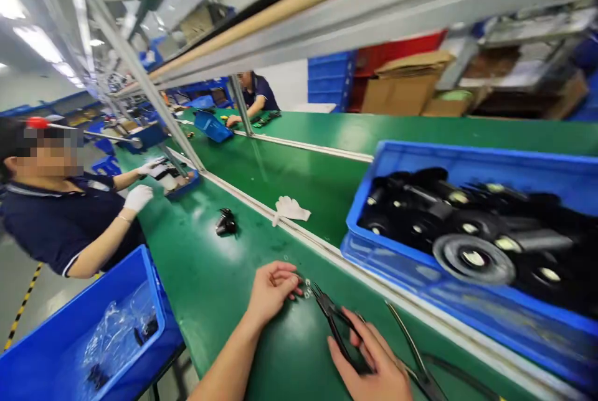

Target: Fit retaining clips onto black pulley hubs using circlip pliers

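My left hand (275, 289) is above the green table (215, 301), thumb and fingertips pinched together at a small thing too tiny to name. Several small pale rings (308, 289) lie beside those fingertips. My right hand (371, 357) grips black pliers (332, 317) by the handles, their thin tips pointing at the rings and close to my left fingertips. Another pair of pliers (415, 351), with long metal parts, lies just right of my right hand.
On the right stands a blue bin (402, 245) of black round parts. A white glove (290, 209) lies across the rail; a black part (226, 222) sits left of it. A blue bin (56, 339) holds plastic bags at lower left. Two people work at the tables.
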{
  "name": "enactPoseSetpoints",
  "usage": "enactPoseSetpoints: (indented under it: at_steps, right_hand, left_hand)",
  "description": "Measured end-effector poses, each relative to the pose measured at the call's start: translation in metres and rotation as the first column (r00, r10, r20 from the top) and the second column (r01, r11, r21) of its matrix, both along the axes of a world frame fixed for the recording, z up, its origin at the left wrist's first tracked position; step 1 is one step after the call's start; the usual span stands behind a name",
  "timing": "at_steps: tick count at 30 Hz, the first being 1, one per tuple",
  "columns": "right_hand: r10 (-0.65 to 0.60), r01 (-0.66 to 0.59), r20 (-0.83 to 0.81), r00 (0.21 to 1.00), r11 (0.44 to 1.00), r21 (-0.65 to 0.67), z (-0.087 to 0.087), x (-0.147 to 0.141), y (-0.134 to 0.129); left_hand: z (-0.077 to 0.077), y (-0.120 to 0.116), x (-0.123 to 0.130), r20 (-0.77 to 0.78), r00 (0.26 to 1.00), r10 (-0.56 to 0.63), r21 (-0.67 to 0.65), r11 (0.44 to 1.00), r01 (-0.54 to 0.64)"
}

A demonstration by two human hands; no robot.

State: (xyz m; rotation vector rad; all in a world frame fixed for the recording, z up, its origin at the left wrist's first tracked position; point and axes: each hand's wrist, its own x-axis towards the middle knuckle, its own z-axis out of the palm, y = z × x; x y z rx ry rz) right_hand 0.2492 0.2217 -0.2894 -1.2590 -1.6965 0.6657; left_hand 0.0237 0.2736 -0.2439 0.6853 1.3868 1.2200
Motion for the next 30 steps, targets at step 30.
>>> enactPoseSetpoints:
  at_steps: [30]
  right_hand:
    - [0.065, -0.093, 0.254, 0.965, 0.991, 0.098, 0.016, -0.001, -0.004]
  left_hand:
    - [0.045, -0.015, -0.012, -0.109, 0.98, -0.166, -0.129, 0.98, 0.152]
